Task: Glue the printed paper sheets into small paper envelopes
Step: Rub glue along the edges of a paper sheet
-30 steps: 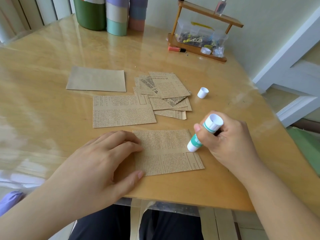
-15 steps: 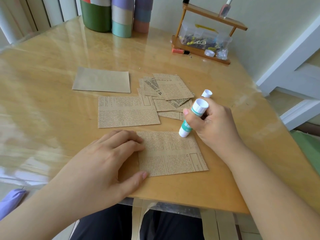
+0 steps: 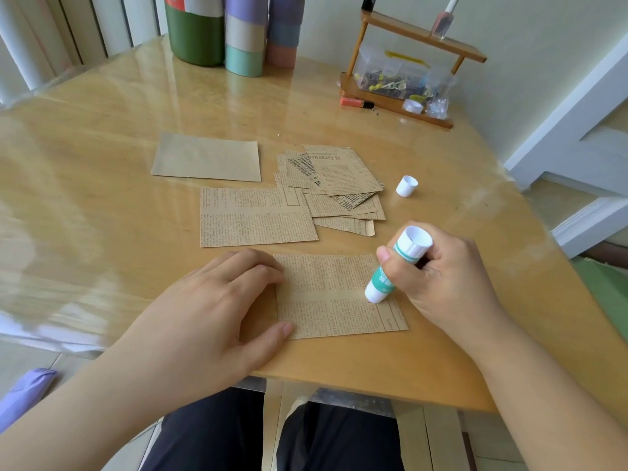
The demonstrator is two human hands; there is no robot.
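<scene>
Head view: wooden table by a pale wall, paper tubes at the back. I log the glue stick, half a second ago up at the sheet's far edge, now back down its right side, tip touching the printed sheet; I judge the gluing stroke continues. Right hand grips the stick. Left hand lies flat, fingers extended, pressing the sheet's left edge. Cap lies apart, beyond the right hand. Folded pieces piled behind.

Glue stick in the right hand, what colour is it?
White with a teal-green label band, glue stick, head view.
</scene>
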